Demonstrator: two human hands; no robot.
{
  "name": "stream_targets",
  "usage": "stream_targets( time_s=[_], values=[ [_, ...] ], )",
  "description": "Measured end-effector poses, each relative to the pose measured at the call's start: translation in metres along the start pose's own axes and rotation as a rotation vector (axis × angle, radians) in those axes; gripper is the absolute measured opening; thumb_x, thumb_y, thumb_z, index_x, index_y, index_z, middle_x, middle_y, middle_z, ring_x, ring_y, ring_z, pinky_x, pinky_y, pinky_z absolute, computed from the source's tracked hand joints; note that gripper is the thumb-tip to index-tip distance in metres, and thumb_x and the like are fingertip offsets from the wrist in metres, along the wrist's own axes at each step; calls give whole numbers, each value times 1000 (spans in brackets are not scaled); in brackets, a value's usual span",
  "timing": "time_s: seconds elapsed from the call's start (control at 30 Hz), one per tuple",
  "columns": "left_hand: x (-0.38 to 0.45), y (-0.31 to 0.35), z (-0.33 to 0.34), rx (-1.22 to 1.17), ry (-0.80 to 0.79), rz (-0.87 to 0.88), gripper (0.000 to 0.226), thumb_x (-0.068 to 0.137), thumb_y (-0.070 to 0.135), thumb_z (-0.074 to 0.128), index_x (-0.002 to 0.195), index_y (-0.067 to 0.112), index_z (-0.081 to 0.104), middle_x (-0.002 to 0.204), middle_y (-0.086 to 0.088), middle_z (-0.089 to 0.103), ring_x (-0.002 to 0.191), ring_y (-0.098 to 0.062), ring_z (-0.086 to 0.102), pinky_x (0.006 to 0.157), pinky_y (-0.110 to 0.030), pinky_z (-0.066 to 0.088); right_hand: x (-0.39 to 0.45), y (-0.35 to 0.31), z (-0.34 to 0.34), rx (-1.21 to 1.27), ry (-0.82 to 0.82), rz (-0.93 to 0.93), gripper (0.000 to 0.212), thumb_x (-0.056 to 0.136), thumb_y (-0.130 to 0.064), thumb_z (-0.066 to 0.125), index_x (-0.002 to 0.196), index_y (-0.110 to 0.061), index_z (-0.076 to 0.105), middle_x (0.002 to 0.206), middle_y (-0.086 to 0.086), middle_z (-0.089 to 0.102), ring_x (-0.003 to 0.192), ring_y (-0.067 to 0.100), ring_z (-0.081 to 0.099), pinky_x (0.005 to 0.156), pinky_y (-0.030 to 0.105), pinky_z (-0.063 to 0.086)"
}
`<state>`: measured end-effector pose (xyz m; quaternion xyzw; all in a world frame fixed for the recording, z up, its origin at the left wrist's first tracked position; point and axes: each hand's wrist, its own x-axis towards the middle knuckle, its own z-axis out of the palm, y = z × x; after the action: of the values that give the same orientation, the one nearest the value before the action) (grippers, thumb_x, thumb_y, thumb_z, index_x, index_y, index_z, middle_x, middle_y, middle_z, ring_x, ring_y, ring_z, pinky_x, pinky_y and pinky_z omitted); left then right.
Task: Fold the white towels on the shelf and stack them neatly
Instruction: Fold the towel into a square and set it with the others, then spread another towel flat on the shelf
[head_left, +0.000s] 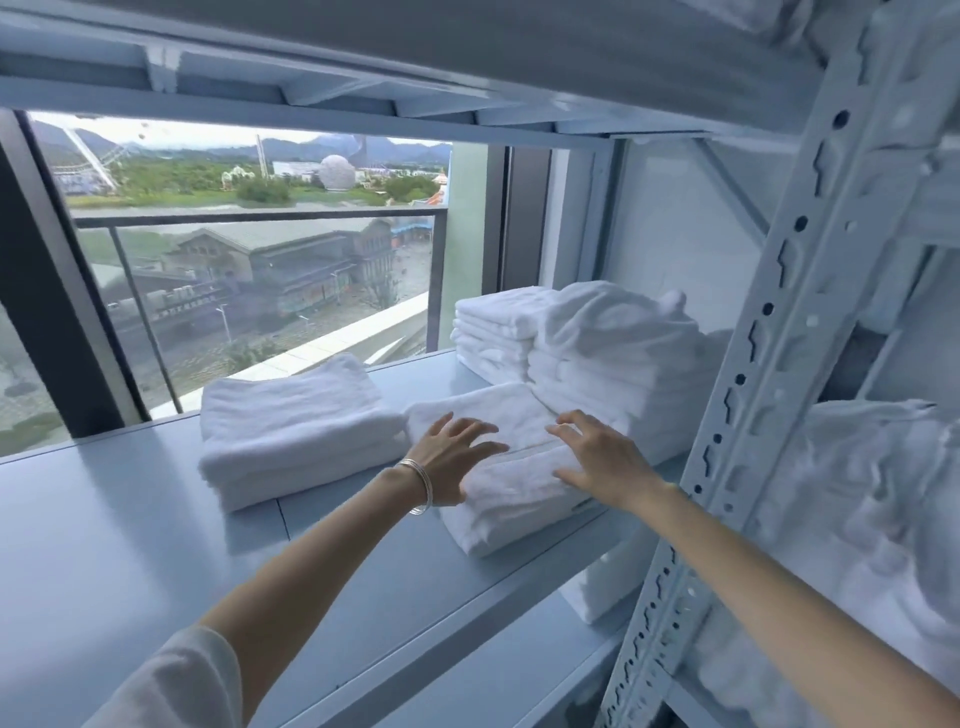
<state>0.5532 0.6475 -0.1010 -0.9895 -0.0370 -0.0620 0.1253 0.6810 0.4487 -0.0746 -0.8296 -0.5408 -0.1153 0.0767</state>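
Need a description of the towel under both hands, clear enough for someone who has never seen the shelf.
On the pale metal shelf by the window, find the tall towel stack at the right. The folded towel lies right in front of it, alone. Unlike the neighbouring stacks, it has the left hand and right hand on it.

This is looking like a linen storeroom in a high-rise hotel or similar lodging: a pale metal rack (810, 291) with slotted uprights is carrying stacks of folded white towels (582, 358) on its shelf (130, 530), and a tall window (260, 249) behind is overlooking a glass balcony rail, rooftops and distant hills
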Motion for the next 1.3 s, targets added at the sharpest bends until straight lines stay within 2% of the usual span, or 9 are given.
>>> stream_targets(
  time_s=[0.1,0.27,0.43,0.6,0.67,0.73,0.83,1.07,1.3],
  values=[
    [32,-6,-24,-39,-149,11,80,76,37,70,144,39,26,155,6,16,142,-20,14,116,-47,10,19,24,-24,-55,93,15,54,88,-29,62,136,-12,45,140,6,40,124,25,44,93,35,43],
    [106,-3,-68,-162,152,-55,76,82,29,66,147,27,25,153,-2,23,135,-24,31,106,-38,35,57,57,-54,-96,230,59,50,84,-19,66,129,-7,50,135,13,44,122,30,45,96,37,43],
    [167,-5,-70,-209,162,-124,87,79,26,71,148,28,19,154,-2,18,133,-28,31,97,-43,44,85,88,-59,-202,100,246,65,86,-36,62,142,-24,32,147,8,27,136,27,25,109,55,22],
    [204,-3,-67,-148,166,-107,86,78,26,72,147,34,20,154,3,17,134,-28,26,93,-45,46,107,121,-40,-98,-116,518,68,80,-70,36,142,-48,17,150,8,4,134,47,11,104,67,20],
    [220,-3,-65,-158,141,-97,79,80,23,69,145,36,26,152,4,21,132,-30,28,93,-46,46,117,132,-29,-101,-56,492,74,76,-74,27,143,-43,23,152,11,10,132,47,17,105,62,25],
    [233,-2,-66,-214,161,-123,63,84,16,62,140,32,37,147,1,34,125,-30,40,93,-40,44,118,125,-39,-77,7,463,48,93,-44,39,140,-34,32,144,11,26,125,44,33,99,52,37],
    [236,-7,-75,-372,341,-222,44,83,8,56,125,21,54,125,-4,57,109,-30,55,84,-33,43,120,117,-53,-86,191,401,38,96,-13,38,132,-23,43,126,16,42,109,40,50,86,43,46],
    [149,-51,-103,-351,808,-279,34,67,-4,63,96,11,69,95,-10,70,76,-34,66,62,-37,53,143,56,-72,32,565,63,28,85,2,57,112,-8,62,100,22,59,88,40,57,74,43,51],
    [-24,-107,-121,11,821,-423,38,55,-5,76,87,14,68,84,-5,68,72,-30,66,48,-34,53,160,-81,-65,242,597,-283,31,79,2,66,108,-10,61,96,19,57,86,37,58,71,41,54]
  ],
)
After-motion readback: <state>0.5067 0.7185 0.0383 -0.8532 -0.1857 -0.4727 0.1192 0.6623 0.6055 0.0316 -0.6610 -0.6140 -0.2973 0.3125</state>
